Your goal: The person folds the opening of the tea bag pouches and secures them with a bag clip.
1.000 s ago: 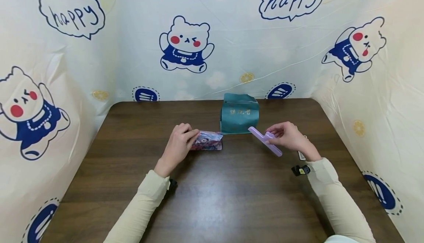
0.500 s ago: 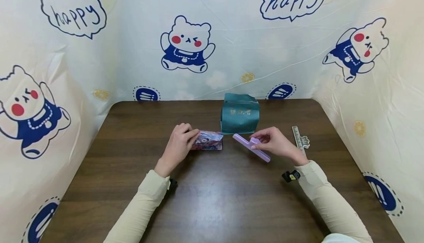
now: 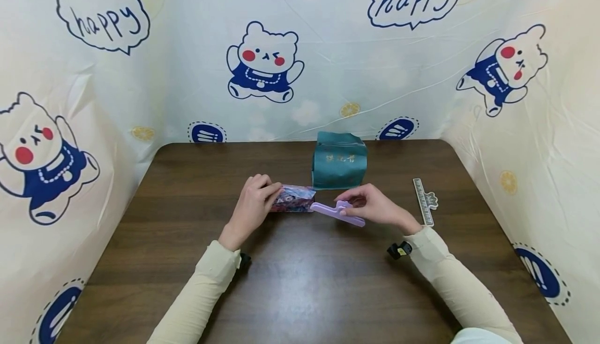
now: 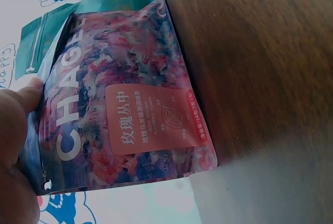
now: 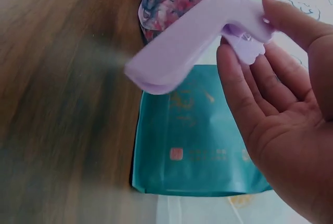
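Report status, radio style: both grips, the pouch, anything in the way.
Left grip holding pink-blue printed pouch by its top. Right grip holding long lilac plastic clip, not yet on pouch. Glossy teal bag behind, not between them.

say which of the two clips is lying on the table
The pale clip with dark markings, rightmost; the purple clip is pinched in the right grip.

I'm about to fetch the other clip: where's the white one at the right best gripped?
Probably pinch the white clip by its scalloped tab, coming from the right side: the tab juts out that way from the long strip, giving a compact handle.
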Available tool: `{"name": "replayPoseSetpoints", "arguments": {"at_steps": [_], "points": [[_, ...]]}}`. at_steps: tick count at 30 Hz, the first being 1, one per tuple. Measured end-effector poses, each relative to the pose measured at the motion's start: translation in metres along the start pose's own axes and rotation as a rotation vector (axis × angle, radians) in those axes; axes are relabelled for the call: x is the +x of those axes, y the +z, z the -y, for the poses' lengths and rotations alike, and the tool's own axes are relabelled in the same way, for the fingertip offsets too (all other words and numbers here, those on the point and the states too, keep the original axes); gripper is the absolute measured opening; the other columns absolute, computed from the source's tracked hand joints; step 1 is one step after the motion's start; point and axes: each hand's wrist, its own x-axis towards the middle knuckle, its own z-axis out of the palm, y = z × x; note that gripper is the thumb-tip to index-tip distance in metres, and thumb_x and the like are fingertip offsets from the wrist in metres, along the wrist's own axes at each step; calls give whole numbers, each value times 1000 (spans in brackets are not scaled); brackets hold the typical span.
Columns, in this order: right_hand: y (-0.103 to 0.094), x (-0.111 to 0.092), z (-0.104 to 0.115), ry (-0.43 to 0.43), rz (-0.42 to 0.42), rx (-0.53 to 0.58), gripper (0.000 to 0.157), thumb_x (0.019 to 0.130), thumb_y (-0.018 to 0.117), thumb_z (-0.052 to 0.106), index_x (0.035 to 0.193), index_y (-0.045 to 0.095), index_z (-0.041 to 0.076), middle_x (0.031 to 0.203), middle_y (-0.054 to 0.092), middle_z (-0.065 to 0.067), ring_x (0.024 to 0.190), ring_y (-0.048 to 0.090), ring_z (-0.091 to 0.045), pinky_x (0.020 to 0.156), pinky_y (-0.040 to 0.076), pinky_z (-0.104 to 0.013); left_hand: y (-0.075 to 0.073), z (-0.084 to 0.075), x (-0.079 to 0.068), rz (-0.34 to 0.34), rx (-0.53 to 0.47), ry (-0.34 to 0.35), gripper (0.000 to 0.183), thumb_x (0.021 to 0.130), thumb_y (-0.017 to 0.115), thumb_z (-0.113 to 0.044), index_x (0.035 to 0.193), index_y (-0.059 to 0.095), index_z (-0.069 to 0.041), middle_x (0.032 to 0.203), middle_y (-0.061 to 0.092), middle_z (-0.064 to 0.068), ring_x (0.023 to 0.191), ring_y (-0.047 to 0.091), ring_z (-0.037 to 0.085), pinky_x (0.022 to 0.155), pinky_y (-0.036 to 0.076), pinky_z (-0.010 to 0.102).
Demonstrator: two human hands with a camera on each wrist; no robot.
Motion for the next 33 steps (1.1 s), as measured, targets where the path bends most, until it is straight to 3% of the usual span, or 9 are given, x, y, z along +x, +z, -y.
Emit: {"name": "replayPoseSetpoints", "arguments": {"at_steps": [5, 13, 17, 24, 33], "points": [[5, 8, -17, 10, -33, -17, 31, 80, 74, 15, 110, 67, 9, 103, 68, -6, 82, 65, -19, 76, 53, -33, 1, 0, -1, 7, 1, -3, 14, 88, 65, -16, 96, 74, -8, 77, 49, -2, 71, 41, 15, 68, 29, 30], [3, 21, -19, -47, -111, 17, 30, 76, 77, 25, 103, 71, 15, 96, 69, -1, 77, 65, -18, 72, 54, -37, 1, 0, -1, 11, -3, -15, 15, 87, 66, -16, 96, 74, -8, 77, 49, -2, 72, 41, 15, 69, 30, 29], [3, 27, -16, -46, -145, 41, 28, 76, 77, 19, 103, 72, 13, 98, 70, -3, 78, 65, -21, 70, 54, -33, 0, 0, -1, 9, -2, -13, 14, 87, 66, -16, 96, 74, -8, 77, 49, -1, 72, 41, 15, 69, 30, 30], [2, 31, 15, -59, -154, 72, 29, 78, 74, 9, 105, 69, -1, 100, 69, -12, 82, 65, -25, 72, 54, -33, -1, -2, 0, 16, -2, -17, 15, 88, 65, -16, 96, 73, -8, 78, 51, -1, 74, 43, 16, 69, 31, 30], [6, 39, 14, -101, -205, 35, 27, 82, 71, 11, 106, 69, 0, 103, 69, -10, 86, 64, -19, 75, 54, -37, 0, 0, -1, 15, -3, -12, 15, 89, 64, -17, 96, 73, -8, 78, 51, 0, 73, 43, 16, 69, 31, 30]]}}
